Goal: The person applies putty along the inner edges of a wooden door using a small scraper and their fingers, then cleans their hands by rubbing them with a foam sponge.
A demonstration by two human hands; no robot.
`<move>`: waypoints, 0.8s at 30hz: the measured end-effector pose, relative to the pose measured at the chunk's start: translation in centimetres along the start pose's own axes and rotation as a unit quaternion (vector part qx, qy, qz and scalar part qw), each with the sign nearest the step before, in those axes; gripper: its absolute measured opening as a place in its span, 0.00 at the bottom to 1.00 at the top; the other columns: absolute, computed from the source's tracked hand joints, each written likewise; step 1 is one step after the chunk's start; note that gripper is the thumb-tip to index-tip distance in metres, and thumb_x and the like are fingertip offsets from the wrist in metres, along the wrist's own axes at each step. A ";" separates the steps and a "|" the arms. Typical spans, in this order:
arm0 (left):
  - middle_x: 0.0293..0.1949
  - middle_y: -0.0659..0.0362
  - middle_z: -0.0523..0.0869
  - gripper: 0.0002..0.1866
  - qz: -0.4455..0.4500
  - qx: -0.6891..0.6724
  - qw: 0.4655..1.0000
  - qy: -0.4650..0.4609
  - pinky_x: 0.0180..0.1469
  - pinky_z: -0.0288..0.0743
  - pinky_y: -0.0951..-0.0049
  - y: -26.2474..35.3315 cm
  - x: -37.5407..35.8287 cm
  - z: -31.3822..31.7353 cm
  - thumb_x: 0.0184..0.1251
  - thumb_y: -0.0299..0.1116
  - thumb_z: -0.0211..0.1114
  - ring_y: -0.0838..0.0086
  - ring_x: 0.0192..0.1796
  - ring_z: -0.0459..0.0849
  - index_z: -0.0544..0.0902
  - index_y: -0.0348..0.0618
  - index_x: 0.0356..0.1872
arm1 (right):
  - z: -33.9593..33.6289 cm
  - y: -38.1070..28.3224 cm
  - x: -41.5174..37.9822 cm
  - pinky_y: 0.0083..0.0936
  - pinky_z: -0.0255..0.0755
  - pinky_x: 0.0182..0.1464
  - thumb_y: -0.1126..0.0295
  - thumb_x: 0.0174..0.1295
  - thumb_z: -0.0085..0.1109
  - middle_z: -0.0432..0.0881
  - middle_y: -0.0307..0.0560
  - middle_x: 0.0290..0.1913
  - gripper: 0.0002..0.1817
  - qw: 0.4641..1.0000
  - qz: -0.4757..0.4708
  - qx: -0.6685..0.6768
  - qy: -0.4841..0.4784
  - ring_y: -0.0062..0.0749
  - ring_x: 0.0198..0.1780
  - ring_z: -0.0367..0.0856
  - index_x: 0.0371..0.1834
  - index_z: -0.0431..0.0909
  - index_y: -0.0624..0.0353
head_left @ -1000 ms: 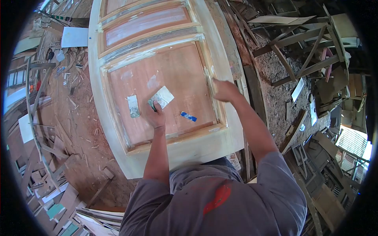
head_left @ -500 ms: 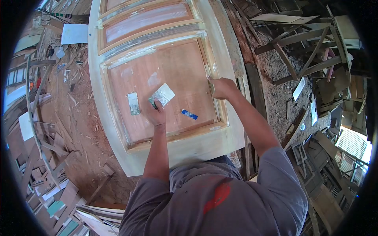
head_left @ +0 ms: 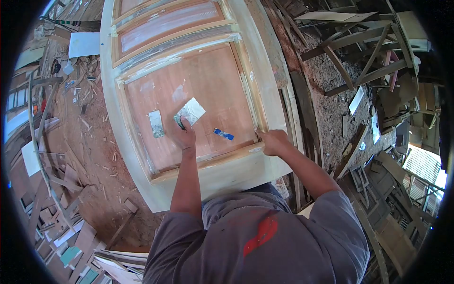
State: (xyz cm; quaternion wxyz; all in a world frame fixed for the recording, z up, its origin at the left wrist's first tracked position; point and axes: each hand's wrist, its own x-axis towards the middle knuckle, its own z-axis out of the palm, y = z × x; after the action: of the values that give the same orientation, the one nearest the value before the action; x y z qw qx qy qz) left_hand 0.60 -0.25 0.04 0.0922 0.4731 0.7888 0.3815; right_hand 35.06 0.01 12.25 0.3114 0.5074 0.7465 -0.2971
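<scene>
Two hands: both bare, over the near part of a panelled door [head_left: 227, 176], which stretches away from the person.
Left grip: the left hand [head_left: 186, 136] pinches a white square piece [head_left: 194, 109] at its near left side, thumb on top, the other fingers mostly hidden.
White square piece: over the middle of the big panel [head_left: 208, 71], turned cornerwise, clean white toward the far right and smeared grey-green toward the thumb; whether it touches the wood below cannot be told.
Right grip: the right hand [head_left: 275, 143] is curled, fingertips drawn in at the near right corner of the big panel, by the right moulding [head_left: 251, 94]; whether they pinch anything thin cannot be told.
Left of the left hand: a narrow pale piece [head_left: 155, 124] lies on the big panel, its near end stained grey-green.
Between the hands: a blue-and-white scrap [head_left: 223, 134] lies slantwise on the big panel.
Pale smears: along the far and right mouldings, with a patch on the big panel beyond the white square piece.
Near side: a grey shirt [head_left: 203, 251] with a red mark [head_left: 261, 235].
Left floor: reddish-brown ground [head_left: 94, 156] strewn with wood bits; farther off, a white sheet [head_left: 85, 45] beside the door.
Far right: a rough wooden frame [head_left: 339, 67].
</scene>
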 end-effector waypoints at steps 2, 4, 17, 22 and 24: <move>0.35 0.40 0.86 0.19 0.015 0.007 1.000 0.013 0.40 0.77 0.48 0.1 0.1 0.0 0.83 0.43 0.60 0.43 0.38 0.86 0.82 0.32 0.43 | 1.4 0.0 -1.1 0.49 0.84 0.52 0.66 0.52 0.66 0.92 0.53 0.46 0.49 1.000 0.000 -0.010 -0.028 0.52 0.50 0.91 0.85 0.67 0.44; 0.35 0.39 0.86 0.19 0.038 0.007 0.999 0.027 0.41 0.77 0.48 0.3 0.2 -0.1 0.83 0.42 0.60 0.43 0.38 0.86 0.82 0.31 0.43 | 1.9 -0.4 -2.3 0.48 0.85 0.50 0.67 0.52 0.66 0.92 0.54 0.45 0.47 1.000 0.002 -0.008 -0.024 0.51 0.48 0.92 0.83 0.69 0.45; 0.39 0.42 0.88 0.17 0.086 0.002 0.996 0.024 0.42 0.78 0.52 0.0 0.5 -0.7 0.84 0.40 0.59 0.47 0.39 0.87 0.82 0.32 0.47 | 2.8 -1.0 -2.1 0.47 0.85 0.54 0.63 0.52 0.66 0.92 0.56 0.46 0.38 0.997 0.050 0.050 0.030 0.51 0.50 0.92 0.73 0.79 0.51; 0.35 0.51 0.86 0.15 -0.104 -0.227 0.965 -0.077 0.37 0.78 0.61 0.4 0.0 -2.0 0.86 0.38 0.58 0.64 0.34 0.85 0.81 0.33 0.48 | 3.9 -2.7 -3.3 0.44 0.87 0.49 0.63 0.54 0.64 0.93 0.57 0.41 0.28 0.983 0.101 0.148 0.046 0.50 0.45 0.93 0.62 0.87 0.56; 0.35 0.54 0.86 0.15 -0.144 -0.278 0.944 -0.103 0.35 0.78 0.66 1.1 -0.5 -2.9 0.87 0.38 0.57 0.70 0.33 0.84 0.81 0.33 0.50 | 4.8 -3.7 -2.5 0.40 0.86 0.41 0.63 0.56 0.65 0.92 0.55 0.37 0.21 0.954 0.122 0.269 0.054 0.45 0.38 0.92 0.52 0.88 0.58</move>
State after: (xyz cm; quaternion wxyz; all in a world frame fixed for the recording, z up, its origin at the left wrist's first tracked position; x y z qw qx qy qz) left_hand 0.16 -1.88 2.69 0.3547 0.3469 0.6970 0.5177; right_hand 33.09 -6.21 11.59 0.1566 0.6747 0.5873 -0.4188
